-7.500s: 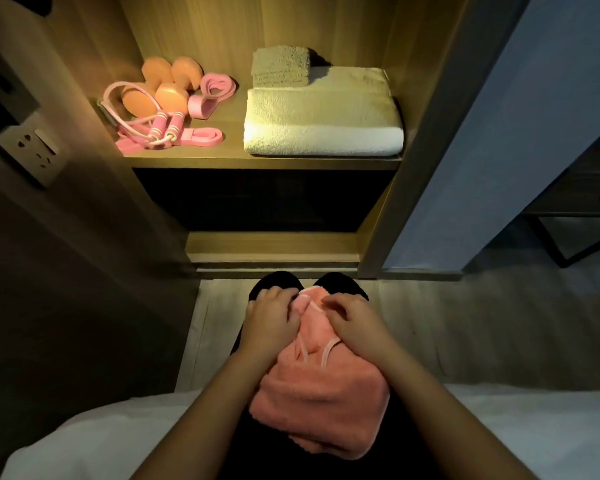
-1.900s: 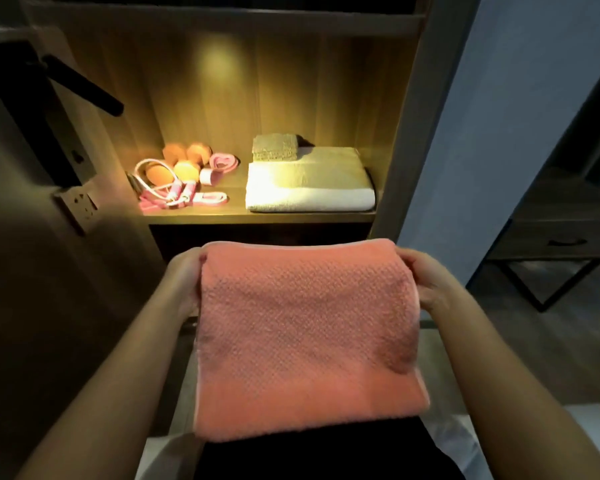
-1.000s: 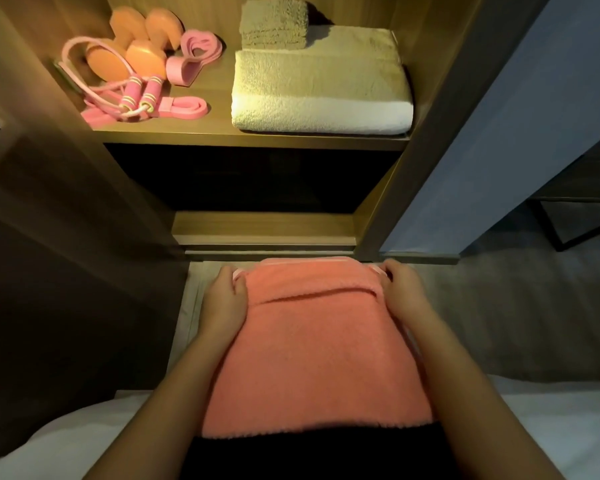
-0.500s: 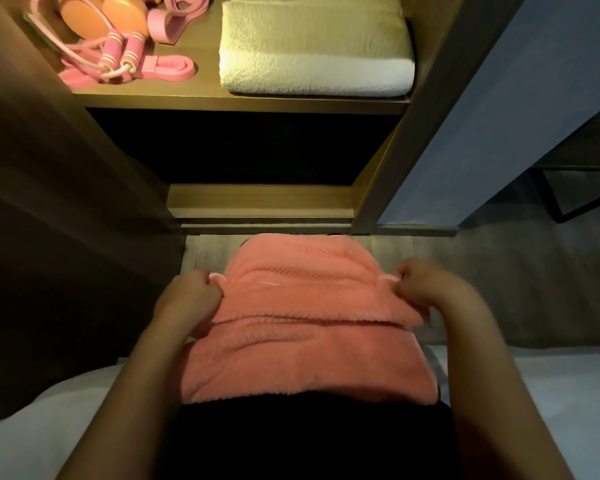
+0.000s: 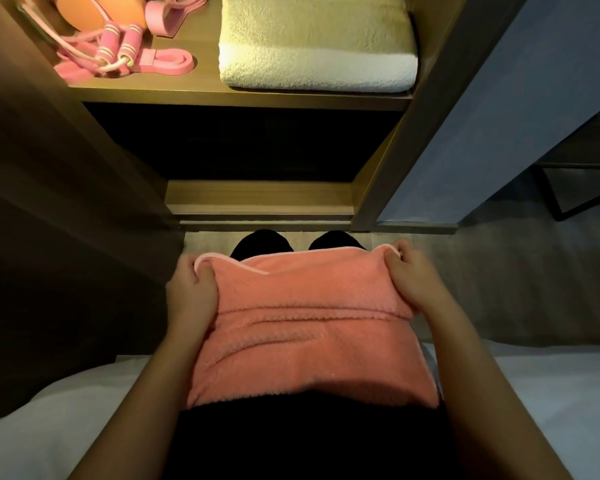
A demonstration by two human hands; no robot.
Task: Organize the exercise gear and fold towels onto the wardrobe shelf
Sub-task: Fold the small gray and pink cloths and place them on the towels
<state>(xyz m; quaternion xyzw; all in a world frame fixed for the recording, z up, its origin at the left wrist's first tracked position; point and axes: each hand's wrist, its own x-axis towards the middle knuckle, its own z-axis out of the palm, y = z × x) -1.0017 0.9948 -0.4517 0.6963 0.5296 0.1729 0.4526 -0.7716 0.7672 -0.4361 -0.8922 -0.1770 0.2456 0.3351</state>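
Two hands work on one coral towel [image 5: 309, 341], which lies folded across the person's lap, at 6 o'clock from the wardrobe shelf [image 5: 205, 95]. The left hand [image 5: 193, 292] pinches the towel's far corner at 10 o'clock, fingers curled round the pale piping. The right hand [image 5: 414, 275] pinches the far corner at 2 o'clock, thumb on top. Between them the far edge dips slightly, just short of the dark knees, and a fold line runs straight across the towel's middle. Its near edge ends on the lap, and its right edge reaches the white bed [image 5: 49, 427].

At 12 o'clock a folded cream towel [image 5: 316, 46] fills the shelf's right half, its front edge just behind the shelf lip and its right edge close against the wardrobe upright. At 11 o'clock a pink jump rope [image 5: 115, 46] lies over a pink resistance band [image 5: 168, 62], with an orange dumbbell [image 5: 97, 12] behind, cut off by the frame. A bare strip of shelf separates the band from the cream towel. Under the shelf is a dark compartment. At 3 o'clock, grey floor [image 5: 516, 282] lies bare between bed and wall.
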